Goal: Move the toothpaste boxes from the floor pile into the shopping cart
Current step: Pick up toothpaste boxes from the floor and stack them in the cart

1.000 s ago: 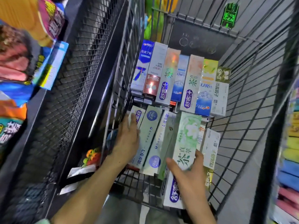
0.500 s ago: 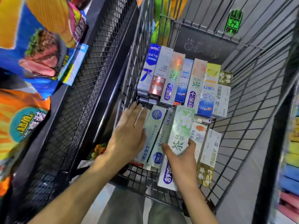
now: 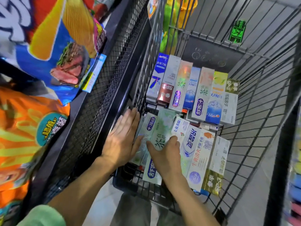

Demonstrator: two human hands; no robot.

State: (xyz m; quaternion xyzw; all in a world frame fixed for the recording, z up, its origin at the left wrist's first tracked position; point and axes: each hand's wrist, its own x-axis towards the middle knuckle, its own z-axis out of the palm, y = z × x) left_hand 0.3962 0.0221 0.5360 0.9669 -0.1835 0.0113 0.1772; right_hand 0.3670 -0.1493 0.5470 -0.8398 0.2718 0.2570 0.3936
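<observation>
Hands [image 3: 143, 149] on carted toothpaste boxes [image 3: 192, 92]

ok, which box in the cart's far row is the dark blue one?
The leftmost box of the far row, against the cart's left wire wall: dark blue top with a big 7. Its neighbours are white, silver or pale blue.
</observation>
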